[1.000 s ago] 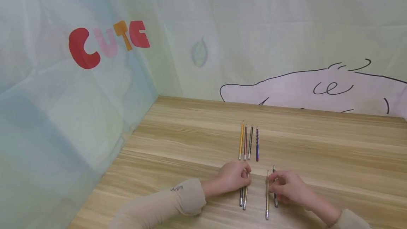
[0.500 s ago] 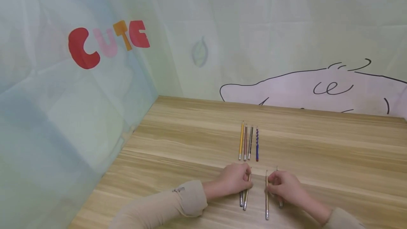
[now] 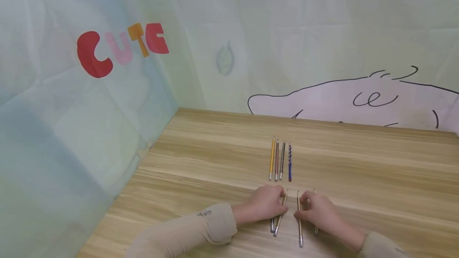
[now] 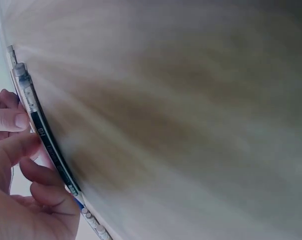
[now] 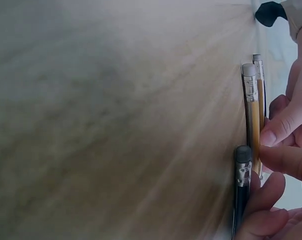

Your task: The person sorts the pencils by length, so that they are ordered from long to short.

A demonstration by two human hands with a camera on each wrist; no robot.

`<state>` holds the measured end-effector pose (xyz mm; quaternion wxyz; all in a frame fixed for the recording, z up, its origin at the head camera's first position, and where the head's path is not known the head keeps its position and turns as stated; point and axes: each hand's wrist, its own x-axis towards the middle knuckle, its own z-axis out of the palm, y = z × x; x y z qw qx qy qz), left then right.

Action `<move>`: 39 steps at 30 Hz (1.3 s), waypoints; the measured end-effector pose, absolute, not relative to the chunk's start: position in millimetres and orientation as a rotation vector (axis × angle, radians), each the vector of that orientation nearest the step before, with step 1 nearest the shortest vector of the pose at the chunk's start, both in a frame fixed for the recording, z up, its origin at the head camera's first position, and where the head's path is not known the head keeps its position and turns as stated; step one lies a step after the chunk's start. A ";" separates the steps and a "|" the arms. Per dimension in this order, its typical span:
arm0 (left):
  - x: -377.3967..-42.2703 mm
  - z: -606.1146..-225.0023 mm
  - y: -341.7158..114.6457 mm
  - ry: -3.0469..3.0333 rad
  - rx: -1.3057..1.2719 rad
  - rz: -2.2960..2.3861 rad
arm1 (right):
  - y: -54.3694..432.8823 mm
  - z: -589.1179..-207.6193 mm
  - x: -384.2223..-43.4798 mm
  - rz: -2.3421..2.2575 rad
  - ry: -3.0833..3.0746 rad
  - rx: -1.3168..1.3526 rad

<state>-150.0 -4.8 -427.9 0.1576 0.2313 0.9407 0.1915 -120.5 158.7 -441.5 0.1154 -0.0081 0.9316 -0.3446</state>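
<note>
My left hand (image 3: 265,204) pinches a gold pencil (image 3: 279,223) near its upper end, thumb across it. Close beside that pencil's lower end lies a black pencil (image 3: 272,225), mostly under the hand; its printed barrel (image 4: 53,152) shows large in the left wrist view. Opposite, my right hand (image 3: 319,210) has its thumb and forefinger on a second gold pencil (image 3: 300,234), whose eraser end points toward me. In the right wrist view the thumb presses along a gold barrel (image 5: 255,125). Another dark pencil (image 5: 243,190) runs under the curled fingers of the right hand.
Farther back on the wood-grain table (image 3: 208,150) lies a row: a yellow pencil (image 3: 272,158), a dark red pencil (image 3: 277,160), a black pencil (image 3: 282,160) and a blue patterned pencil (image 3: 290,162). Printed cloth walls (image 3: 215,19) stand at the left and back.
My left hand has shifted right, swinging the gold pencil's upper end right. My right hand has moved left, its gold pencil tilting slightly left. The dark pencil beneath it now sits a little farther right.
</note>
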 end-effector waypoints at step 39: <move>-153.5 -422.8 -2.0 2.686 0.642 0.505 | 155.7 -439.4 -121.9 -0.989 2.744 -0.003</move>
